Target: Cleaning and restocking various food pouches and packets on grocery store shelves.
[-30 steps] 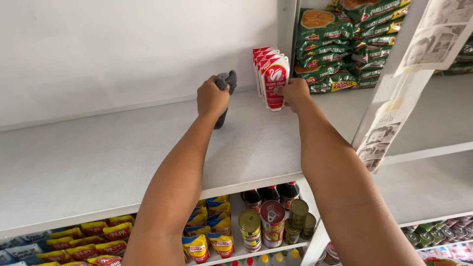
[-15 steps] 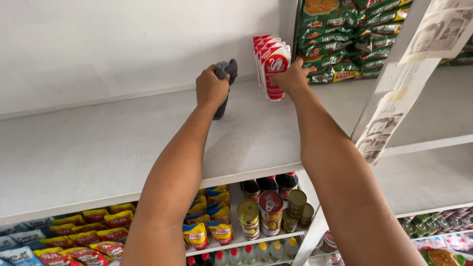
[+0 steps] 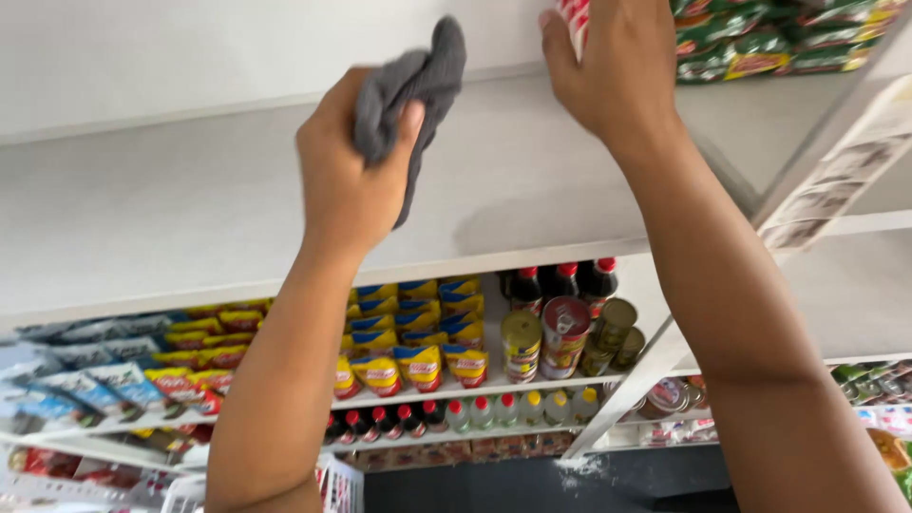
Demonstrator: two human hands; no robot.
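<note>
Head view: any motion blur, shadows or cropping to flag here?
Head view: left hand and grey cloth slightly motion-blurred; soft light, faint shadow on the white shelf below the cloth; right hand and its red-white packets cut by the top edge.

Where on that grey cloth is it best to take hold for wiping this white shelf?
Take the grey cloth at its bunched middle, coming from the front edge of the white shelf, as the left hand does. The cloth is soft and folded into a wad, so a fist-like grip around the bulk controls it, leaving the loose end free beyond the fingers.
</note>
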